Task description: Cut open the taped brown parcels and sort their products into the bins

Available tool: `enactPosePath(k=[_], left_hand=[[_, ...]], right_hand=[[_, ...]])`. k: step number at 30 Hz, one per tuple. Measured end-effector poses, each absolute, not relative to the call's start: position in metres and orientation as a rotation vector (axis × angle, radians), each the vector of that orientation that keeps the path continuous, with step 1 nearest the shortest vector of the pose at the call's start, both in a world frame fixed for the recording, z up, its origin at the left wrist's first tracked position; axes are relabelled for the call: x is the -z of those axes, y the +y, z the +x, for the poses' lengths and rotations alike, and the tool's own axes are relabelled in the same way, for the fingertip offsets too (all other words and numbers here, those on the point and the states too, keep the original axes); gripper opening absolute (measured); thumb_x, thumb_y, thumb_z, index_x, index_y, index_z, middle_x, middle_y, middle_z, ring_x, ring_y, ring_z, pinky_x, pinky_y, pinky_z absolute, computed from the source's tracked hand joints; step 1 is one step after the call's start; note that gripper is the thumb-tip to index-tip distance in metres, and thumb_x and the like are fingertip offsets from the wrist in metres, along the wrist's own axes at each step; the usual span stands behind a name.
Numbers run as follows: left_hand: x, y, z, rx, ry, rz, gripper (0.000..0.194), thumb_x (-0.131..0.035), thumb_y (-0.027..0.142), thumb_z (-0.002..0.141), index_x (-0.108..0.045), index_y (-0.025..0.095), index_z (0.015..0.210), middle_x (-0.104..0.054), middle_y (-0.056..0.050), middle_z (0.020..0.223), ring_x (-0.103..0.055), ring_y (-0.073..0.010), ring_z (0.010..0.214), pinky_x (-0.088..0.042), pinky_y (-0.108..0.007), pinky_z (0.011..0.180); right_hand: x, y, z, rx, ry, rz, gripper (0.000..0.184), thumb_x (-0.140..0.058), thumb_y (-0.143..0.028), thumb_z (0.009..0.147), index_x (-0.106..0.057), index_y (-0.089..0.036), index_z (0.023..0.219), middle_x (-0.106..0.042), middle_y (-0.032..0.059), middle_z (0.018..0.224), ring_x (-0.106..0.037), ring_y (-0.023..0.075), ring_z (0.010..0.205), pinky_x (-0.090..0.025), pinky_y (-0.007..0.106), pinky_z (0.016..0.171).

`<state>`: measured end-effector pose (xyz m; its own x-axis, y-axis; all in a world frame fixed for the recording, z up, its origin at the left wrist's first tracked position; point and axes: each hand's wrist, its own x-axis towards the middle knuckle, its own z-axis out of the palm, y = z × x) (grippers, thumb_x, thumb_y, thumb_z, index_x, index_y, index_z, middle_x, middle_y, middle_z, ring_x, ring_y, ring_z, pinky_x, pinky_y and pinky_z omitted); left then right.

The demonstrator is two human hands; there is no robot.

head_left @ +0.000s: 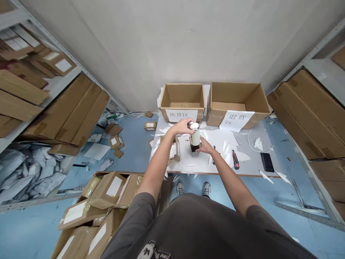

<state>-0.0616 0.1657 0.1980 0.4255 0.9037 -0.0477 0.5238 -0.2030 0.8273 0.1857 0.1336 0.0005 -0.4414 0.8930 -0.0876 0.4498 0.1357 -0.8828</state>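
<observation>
My left hand is closed around the top of a pale cylindrical canister with a shiny silver lid. The canister stands upright, its lower end at the mouth of a small dark box on the white table. How deep it sits in the box cannot be made out. From the right side, my right hand grips the small box near its top, fingers beside the canister's base. An opened cardboard carton lies just left of the small box.
Two open cardboard boxes with paper signs, a smaller one and a larger one, stand at the table's back. A red-black utility knife, a phone and paper scraps lie right. Loaded shelves flank me; a parcel-filled carton sits lower left.
</observation>
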Motion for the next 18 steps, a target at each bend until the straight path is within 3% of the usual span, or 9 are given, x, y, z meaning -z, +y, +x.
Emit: enactPosePath(k=[3,8,13,18], left_hand=[[-0.243,0.162,-0.063,-0.693,1.291,1.905,0.046,-0.079,0.036,0.065,-0.071,0.018,0.107,-0.072,0.0,0.091,-0.064,-0.0176,0.08,-0.049,-0.027,0.072],[-0.288,0.151,-0.057,-0.907,1.462,1.935,0.039,-0.081,0.048,0.071,-0.071,0.019,0.095,-0.072,0.0,0.086,-0.063,-0.0174,0.078,-0.047,-0.028,0.071],[-0.305,0.139,-0.052,-0.933,1.484,1.933,0.042,-0.083,0.052,0.071,-0.071,0.02,0.095,-0.073,-0.001,0.089,-0.064,-0.0182,0.081,-0.048,-0.029,0.073],[-0.309,0.139,-0.052,-0.956,1.451,1.909,0.044,-0.082,0.055,0.074,-0.071,0.02,0.096,-0.073,-0.002,0.092,-0.065,-0.0197,0.084,-0.05,-0.031,0.076]], right_hand=[[-0.056,0.131,0.186,-1.3,-1.825,-1.19,0.117,-0.098,-0.048,0.06,-0.043,-0.031,0.162,-0.044,0.0133,0.167,-0.039,0.0378,0.156,-0.036,0.058,0.125],[-0.128,0.113,0.162,-1.228,-1.654,-1.021,0.097,-0.092,-0.052,0.069,-0.047,-0.032,0.152,-0.06,0.013,0.151,-0.057,0.0346,0.14,-0.053,0.052,0.108],[-0.15,0.101,0.147,-1.2,-1.585,-1.022,0.088,-0.088,-0.054,0.071,-0.049,-0.03,0.145,-0.064,0.0134,0.145,-0.063,0.0329,0.13,-0.059,0.047,0.097],[-0.161,0.101,0.151,-1.242,-1.557,-1.01,0.087,-0.091,-0.054,0.067,-0.051,-0.029,0.14,-0.065,0.0128,0.142,-0.064,0.0329,0.129,-0.057,0.048,0.101]])
